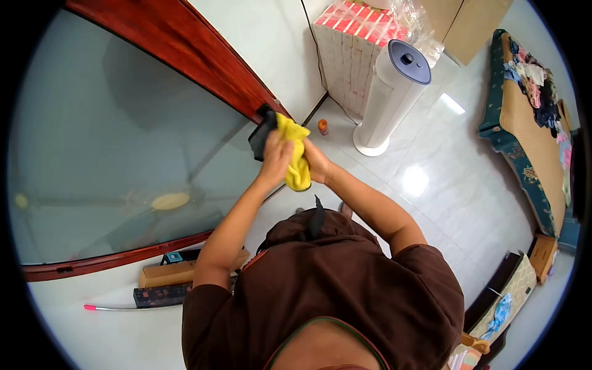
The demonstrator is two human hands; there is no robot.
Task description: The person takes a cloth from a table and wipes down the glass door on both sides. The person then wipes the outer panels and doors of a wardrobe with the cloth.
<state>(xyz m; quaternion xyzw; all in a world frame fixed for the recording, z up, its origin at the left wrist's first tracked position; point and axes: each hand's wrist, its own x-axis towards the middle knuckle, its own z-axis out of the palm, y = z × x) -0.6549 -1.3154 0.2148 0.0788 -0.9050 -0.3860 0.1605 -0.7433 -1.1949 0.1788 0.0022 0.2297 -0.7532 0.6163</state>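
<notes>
the left hand (279, 157) has its fingers partly curled onto the yellow cloth (298, 168); the right hand (317, 163) clasps its other side, fingertips hidden. beyond the fingers stands the red-brown frame (203, 58), farther right the white tower (385, 102).

The glass (111, 135) lies left, a box (166, 275) beside its near edge. Ahead on the floor (444, 185) stands the tower (391, 98), the cartons (348, 68) just left and behind, plastic (416, 28) on them. The bottle (323, 127) sits left of the tower's base. The bed (524, 129) lines the floor's right edge, clothes (535, 86) on it.
</notes>
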